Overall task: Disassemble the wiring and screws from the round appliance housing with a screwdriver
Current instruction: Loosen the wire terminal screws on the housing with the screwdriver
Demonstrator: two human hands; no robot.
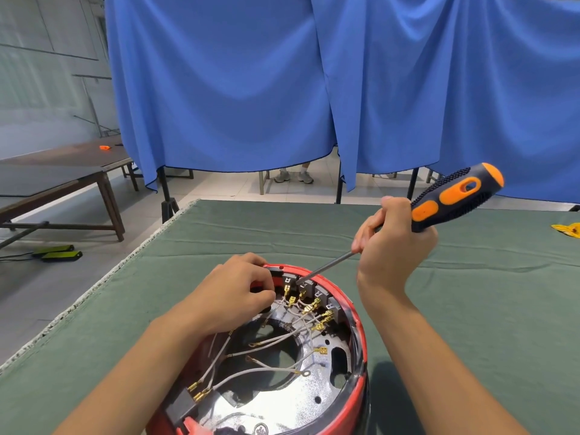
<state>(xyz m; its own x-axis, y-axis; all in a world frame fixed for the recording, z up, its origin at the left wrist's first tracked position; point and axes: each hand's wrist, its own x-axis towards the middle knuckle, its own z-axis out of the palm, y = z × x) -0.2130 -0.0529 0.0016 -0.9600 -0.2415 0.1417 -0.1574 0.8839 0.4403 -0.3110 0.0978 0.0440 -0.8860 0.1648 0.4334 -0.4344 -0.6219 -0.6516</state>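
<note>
The round red appliance housing (356,368) lies open side up on the green cloth, near the front edge. Inside it are grey wires (276,340) with brass terminals (315,309) plugged into dark switch blocks along the far rim. My left hand (233,293) reaches over the housing's far left rim, its fingers curled at the wires by the blocks. My right hand (392,243) grips a black and orange screwdriver (455,196) by the lower handle. The shaft slants down left and its tip sits on a switch block at the far rim.
The green cloth (219,240) covers the table, with its frayed left edge running diagonally. A yellow object (568,230) lies at the right edge. Blue curtains (282,89) hang behind the table. A dark bench (62,180) stands at the left, and a person's shoes (293,176) show under the curtain.
</note>
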